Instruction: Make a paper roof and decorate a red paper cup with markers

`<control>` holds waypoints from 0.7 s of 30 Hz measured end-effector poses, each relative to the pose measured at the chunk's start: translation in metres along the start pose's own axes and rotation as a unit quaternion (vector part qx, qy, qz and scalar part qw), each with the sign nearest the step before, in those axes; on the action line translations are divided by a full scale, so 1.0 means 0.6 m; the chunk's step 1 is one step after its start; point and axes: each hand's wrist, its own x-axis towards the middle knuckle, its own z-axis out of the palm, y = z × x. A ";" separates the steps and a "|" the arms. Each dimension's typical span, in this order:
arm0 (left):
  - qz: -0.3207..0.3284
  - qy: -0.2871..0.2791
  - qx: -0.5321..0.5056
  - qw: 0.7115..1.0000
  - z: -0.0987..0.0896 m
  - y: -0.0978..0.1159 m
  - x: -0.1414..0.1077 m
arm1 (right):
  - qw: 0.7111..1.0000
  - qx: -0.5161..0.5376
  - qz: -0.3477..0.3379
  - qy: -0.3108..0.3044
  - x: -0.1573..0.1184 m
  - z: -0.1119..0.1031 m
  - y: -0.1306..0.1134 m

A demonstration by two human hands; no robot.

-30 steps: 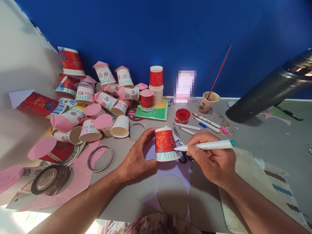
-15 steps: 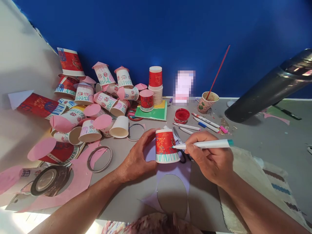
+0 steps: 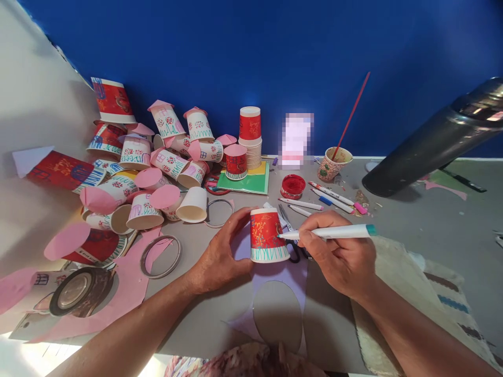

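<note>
My left hand (image 3: 225, 255) grips a red paper cup (image 3: 264, 230) by its left side. The cup is upside down, with gold lettering and green zigzag strokes on the white band by its rim. In my right hand (image 3: 341, 254) is a white marker (image 3: 334, 232) with a teal end, its tip at the right side of the cup's red face. Behind the cup lie scissors (image 3: 294, 252), partly hidden. Purple paper (image 3: 280, 275) with a round hole cut in it lies beneath and in front.
Decorated cups with pink paper roofs (image 3: 165, 196) crowd the left. Tape rolls (image 3: 161, 256) lie near my left forearm. Behind are stacked cups (image 3: 250, 128), a red tub (image 3: 293, 187), several markers (image 3: 332, 198) and a patterned cup (image 3: 334, 163) with a stick. A dark flask (image 3: 428, 141) and cloth (image 3: 387, 293) are right.
Almost nothing differs. Both hands, the cup and the marker keep nearly the same places, and the view has shifted very slightly.
</note>
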 end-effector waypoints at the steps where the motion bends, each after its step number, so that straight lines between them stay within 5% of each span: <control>1: -0.001 -0.001 0.003 1.000 0.000 0.001 0.000 | 1.000 0.001 -0.001 -0.001 0.000 0.000 0.000; 21: 0.006 -0.008 0.059 0.998 -0.001 0.003 -0.002 | 0.998 0.029 -0.026 -0.040 0.005 0.001 -0.006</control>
